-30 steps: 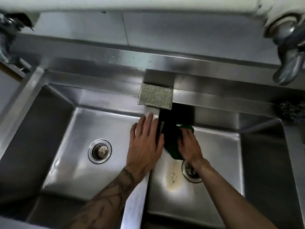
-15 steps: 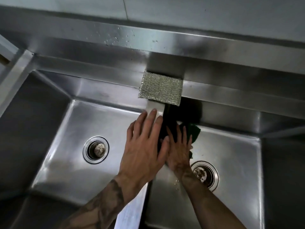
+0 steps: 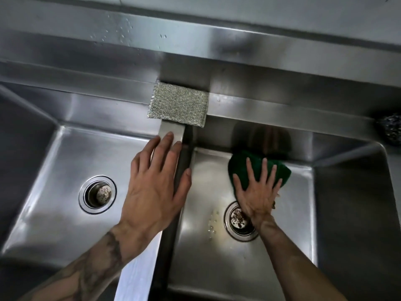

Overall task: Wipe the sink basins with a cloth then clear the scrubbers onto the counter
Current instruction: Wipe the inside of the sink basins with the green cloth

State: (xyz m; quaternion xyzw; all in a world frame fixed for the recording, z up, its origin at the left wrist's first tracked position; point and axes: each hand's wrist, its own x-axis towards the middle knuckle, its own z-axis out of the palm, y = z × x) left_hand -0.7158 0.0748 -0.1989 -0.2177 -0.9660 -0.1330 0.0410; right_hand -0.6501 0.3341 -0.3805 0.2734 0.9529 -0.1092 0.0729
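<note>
A green cloth (image 3: 243, 168) lies flat on the floor of the right basin (image 3: 217, 268), near its back wall. My right hand (image 3: 258, 192) presses on the cloth with fingers spread and straight. My left hand (image 3: 156, 185) rests flat on the steel divider (image 3: 136, 276) between the two basins, fingers straight. A silver mesh scrubber pad (image 3: 179, 104) sits on the back ledge at the head of the divider. A dark steel-wool scrubber (image 3: 390, 131) shows at the right edge on the ledge.
The left basin (image 3: 54, 181) has a drain strainer (image 3: 98, 194). The right basin's drain (image 3: 238, 220) holds food bits, with water drops beside it. A steel backsplash (image 3: 195, 40) runs along the back.
My right hand and the green cloth slid right, away from the divider along the back of the right basin. My left hand stays on the divider. The view has dropped closer to the sink.
</note>
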